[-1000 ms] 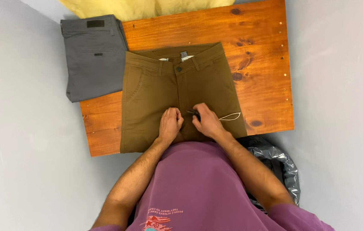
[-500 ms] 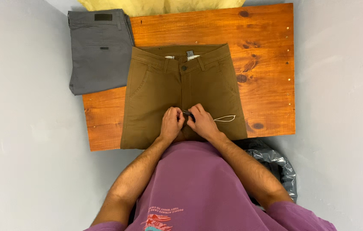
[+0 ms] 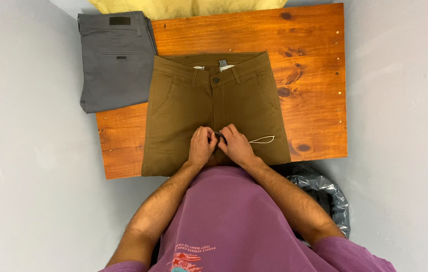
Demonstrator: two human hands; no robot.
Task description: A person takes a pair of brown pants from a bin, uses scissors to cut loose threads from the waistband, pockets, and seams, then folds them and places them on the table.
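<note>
Olive-brown trousers (image 3: 183,108) lie flat on a wooden table (image 3: 304,60), waistband away from me and buttoned. My left hand (image 3: 202,146) and my right hand (image 3: 236,145) rest side by side on the trousers near the crotch seam. Together they pinch a small dark object (image 3: 220,136) between their fingertips. A thin white string loop (image 3: 262,139) runs out to the right from under my right hand and lies on the fabric.
Folded grey trousers (image 3: 115,58) lie at the table's far left corner, hanging over the edge. A yellow cloth (image 3: 183,7) sits at the far edge. A dark plastic bag (image 3: 324,194) is below the table on my right. Grey floor surrounds the table.
Both hands stayed together at the same spot on the trousers, with the fingers shifting slightly. The view drifted a little, so the table sits slightly lower in frame.
</note>
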